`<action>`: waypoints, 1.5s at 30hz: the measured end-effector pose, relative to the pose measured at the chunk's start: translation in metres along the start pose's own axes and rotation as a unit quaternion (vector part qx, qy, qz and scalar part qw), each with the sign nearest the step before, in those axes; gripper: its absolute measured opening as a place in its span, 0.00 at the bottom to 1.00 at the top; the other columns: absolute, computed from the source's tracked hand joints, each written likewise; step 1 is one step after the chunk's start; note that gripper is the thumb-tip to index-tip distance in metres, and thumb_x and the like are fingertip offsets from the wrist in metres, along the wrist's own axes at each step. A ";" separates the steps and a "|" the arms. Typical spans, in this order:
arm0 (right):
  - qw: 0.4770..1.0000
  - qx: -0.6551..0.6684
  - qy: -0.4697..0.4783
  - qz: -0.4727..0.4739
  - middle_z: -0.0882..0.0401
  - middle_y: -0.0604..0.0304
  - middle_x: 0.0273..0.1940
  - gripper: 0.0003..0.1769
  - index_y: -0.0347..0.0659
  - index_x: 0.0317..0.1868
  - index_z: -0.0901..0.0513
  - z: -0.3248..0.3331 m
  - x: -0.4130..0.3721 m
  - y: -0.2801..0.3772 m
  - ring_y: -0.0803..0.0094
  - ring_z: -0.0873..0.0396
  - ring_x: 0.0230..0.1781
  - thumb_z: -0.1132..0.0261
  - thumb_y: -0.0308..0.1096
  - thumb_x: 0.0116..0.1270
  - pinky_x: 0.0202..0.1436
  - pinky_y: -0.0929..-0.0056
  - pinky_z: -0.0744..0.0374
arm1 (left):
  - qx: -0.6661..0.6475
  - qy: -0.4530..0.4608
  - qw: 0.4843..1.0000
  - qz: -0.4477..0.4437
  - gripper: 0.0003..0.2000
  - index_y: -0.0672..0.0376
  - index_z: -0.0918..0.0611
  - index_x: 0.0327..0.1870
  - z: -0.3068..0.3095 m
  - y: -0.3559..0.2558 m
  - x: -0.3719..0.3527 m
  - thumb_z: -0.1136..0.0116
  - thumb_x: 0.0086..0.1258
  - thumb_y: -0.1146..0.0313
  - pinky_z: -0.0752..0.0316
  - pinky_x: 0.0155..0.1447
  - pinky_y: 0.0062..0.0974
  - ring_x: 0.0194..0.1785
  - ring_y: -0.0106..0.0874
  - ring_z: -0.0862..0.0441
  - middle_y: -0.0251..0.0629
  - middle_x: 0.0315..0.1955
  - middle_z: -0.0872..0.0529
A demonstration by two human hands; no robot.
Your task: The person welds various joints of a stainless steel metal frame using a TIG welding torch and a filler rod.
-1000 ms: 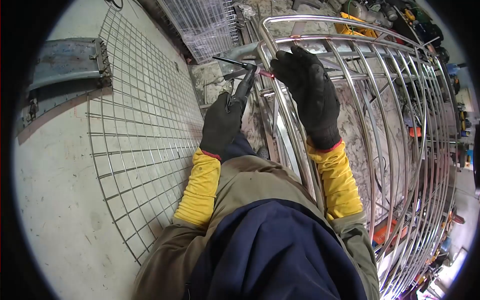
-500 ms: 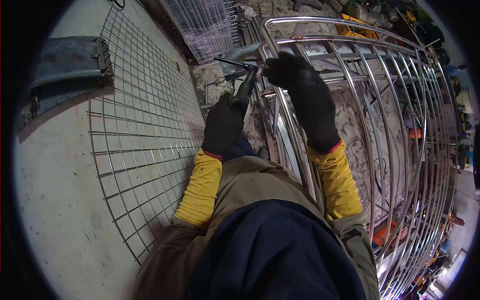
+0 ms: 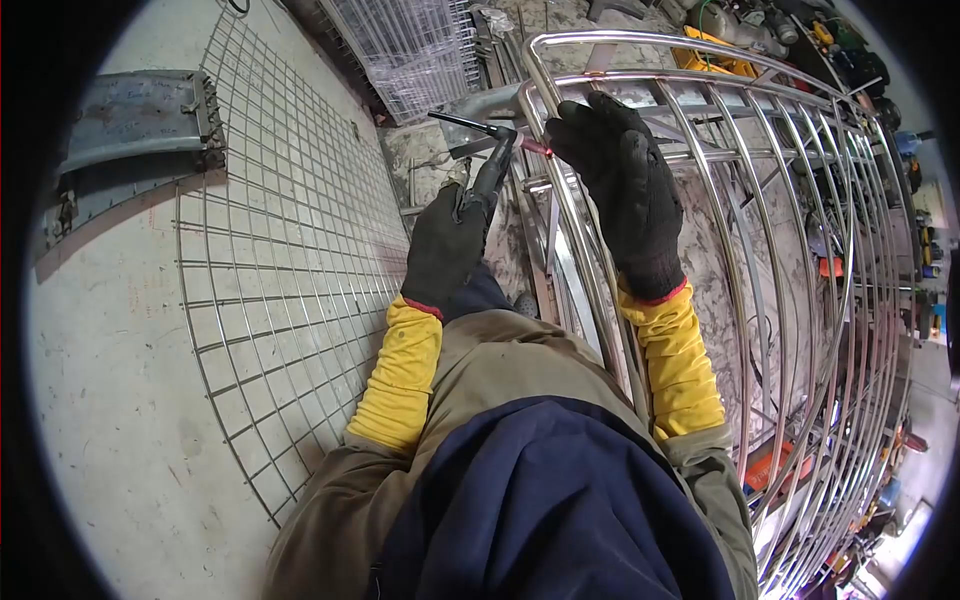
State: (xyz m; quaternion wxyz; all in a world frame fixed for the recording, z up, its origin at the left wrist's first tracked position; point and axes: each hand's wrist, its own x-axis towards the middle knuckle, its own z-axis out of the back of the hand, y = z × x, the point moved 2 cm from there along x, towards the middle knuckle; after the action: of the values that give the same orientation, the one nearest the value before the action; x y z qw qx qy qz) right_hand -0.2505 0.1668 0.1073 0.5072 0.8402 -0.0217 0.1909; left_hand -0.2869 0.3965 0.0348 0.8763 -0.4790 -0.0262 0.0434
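Observation:
My left hand (image 3: 444, 246), in a black glove with a yellow sleeve, is closed around the handle of a TIG welding torch (image 3: 490, 172). A long black back cap points left from its head, and the pinkish nozzle points right, close to a polished tube of the metal railing frame (image 3: 566, 208). My right hand (image 3: 632, 205), also in a black glove, is raised over the frame's near tubes, fingers stretched up and holding nothing. Its fingertips are just right of the nozzle.
To the left, a wire mesh panel (image 3: 285, 270) lies against a pale surface, beside a grey metal trough (image 3: 135, 125). Stacked wire grids (image 3: 405, 50) stand at the top. Frame bars curve along the right, with tools and a yellow crate (image 3: 715, 55) behind.
My right hand has turned and opened, its fingers now stretched upward and slightly right of before. The torch nozzle has come into view; my left hand has barely moved.

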 end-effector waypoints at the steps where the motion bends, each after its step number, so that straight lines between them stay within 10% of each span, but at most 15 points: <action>1: 1.000 0.017 -0.001 0.006 0.22 0.39 0.73 0.31 0.30 0.82 0.33 0.000 0.000 0.000 0.48 0.17 0.72 0.56 0.47 0.95 0.79 0.47 0.21 | 0.000 0.001 1.000 0.000 0.20 0.71 0.17 0.57 0.000 0.000 0.000 0.42 0.80 0.60 0.21 0.47 0.55 0.45 0.65 0.13 0.67 0.39 0.12; 10: 1.000 0.015 0.016 -0.006 0.23 0.37 0.75 0.35 0.29 0.85 0.38 0.002 0.001 -0.002 0.47 0.21 0.76 0.56 0.51 0.94 0.82 0.46 0.26 | -0.009 0.024 0.999 0.026 0.19 0.70 0.16 0.57 0.002 -0.009 -0.001 0.43 0.79 0.61 0.20 0.47 0.54 0.44 0.62 0.11 0.63 0.37 0.10; 12: 1.000 0.012 0.016 -0.008 0.23 0.37 0.75 0.35 0.28 0.84 0.38 0.002 0.001 -0.001 0.47 0.21 0.76 0.56 0.50 0.94 0.82 0.47 0.26 | 0.033 -0.028 0.999 -0.027 0.14 0.67 0.16 0.49 -0.002 -0.007 -0.003 0.41 0.82 0.62 0.23 0.40 0.43 0.34 0.45 0.15 0.52 0.31 0.14; 16: 1.000 -0.008 0.011 -0.013 0.23 0.37 0.74 0.36 0.25 0.83 0.37 -0.011 -0.002 0.014 0.49 0.21 0.75 0.55 0.49 0.93 0.82 0.50 0.26 | -0.002 -0.011 1.000 0.027 0.18 0.69 0.15 0.61 -0.009 -0.003 -0.004 0.39 0.81 0.63 0.16 0.49 0.50 0.46 0.59 0.09 0.63 0.41 0.08; 42: 0.999 -0.034 0.024 -0.001 0.24 0.36 0.75 0.34 0.25 0.83 0.37 -0.007 -0.001 0.010 0.45 0.21 0.75 0.58 0.48 0.94 0.82 0.47 0.25 | 0.006 0.011 1.000 0.027 0.18 0.69 0.16 0.59 -0.004 -0.010 -0.005 0.41 0.81 0.61 0.18 0.48 0.53 0.45 0.60 0.09 0.63 0.40 0.09; 45: 0.999 -0.031 0.034 0.010 0.17 0.42 0.69 0.27 0.26 0.80 0.30 -0.017 0.001 0.014 0.55 0.16 0.71 0.52 0.37 0.93 0.79 0.60 0.23 | 0.045 -0.027 0.998 -0.017 0.17 0.65 0.16 0.61 -0.006 -0.011 -0.006 0.40 0.83 0.61 0.18 0.49 0.54 0.47 0.61 0.10 0.63 0.42 0.09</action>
State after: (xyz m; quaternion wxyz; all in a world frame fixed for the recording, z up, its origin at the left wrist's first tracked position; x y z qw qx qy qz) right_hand -0.2578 0.1745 0.1260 0.5312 0.8169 -0.0181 0.2238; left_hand -0.2919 0.3851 0.0403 0.8968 -0.4369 -0.0559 0.0422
